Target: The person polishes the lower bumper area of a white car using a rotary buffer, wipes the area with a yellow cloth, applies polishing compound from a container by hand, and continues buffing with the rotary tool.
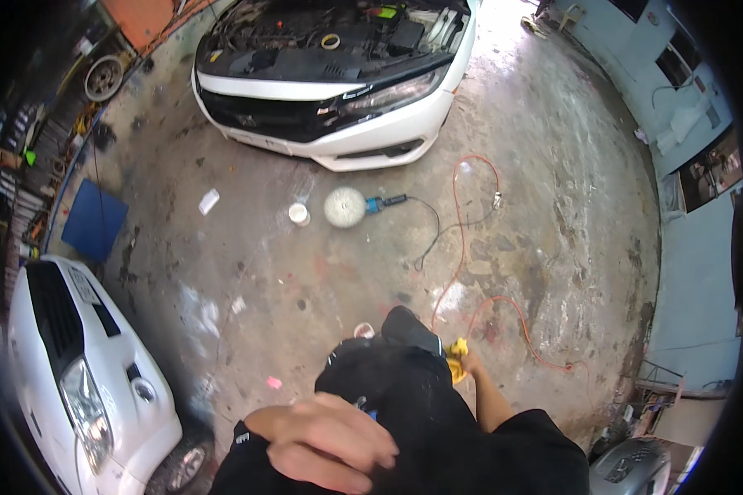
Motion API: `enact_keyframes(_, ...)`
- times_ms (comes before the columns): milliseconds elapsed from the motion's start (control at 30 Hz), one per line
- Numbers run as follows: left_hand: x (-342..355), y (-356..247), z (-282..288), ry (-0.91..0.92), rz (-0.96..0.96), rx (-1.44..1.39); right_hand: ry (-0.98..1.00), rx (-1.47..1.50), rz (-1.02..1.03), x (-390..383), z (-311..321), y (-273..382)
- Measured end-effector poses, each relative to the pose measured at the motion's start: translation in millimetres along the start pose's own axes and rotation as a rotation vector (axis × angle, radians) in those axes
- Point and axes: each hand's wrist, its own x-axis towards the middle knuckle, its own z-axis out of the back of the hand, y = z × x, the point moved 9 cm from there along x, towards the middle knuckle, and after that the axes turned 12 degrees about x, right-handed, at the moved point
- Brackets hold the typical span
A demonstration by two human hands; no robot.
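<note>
In the lower middle, my left hand [330, 445] is raised in front of my black clothing [512, 454], fingers curled; whatever lies inside them is hidden. Lower right of centre, my right hand [470, 360] grips a yellow power tool [457, 371] hanging beside my leg, with an orange hose or cord [527, 326] near it on the concrete. A blue-handled polisher with a white pad [344, 207] lies on the floor ahead, beside a white tub [298, 214]. Another small container [363, 330] is partly visible by my feet.
A white car [322, 124] with its hood raised stands ahead. A second white vehicle [120, 396] is close on my left. A blue mat [91, 219], loose wheel [103, 78] and clutter line the left side; a pale blue wall [693, 256] runs along the right.
</note>
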Motion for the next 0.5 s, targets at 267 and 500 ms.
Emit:
enact_keyframes(267,-19,-15,-99,-0.255,0.181,0.092,-0.087,0.183,0.220,-50,70,99)
enact_keyframes(500,-46,-5,-221,-0.358,0.148,0.033,-0.132,0.058,0.255,-120,148,-27)
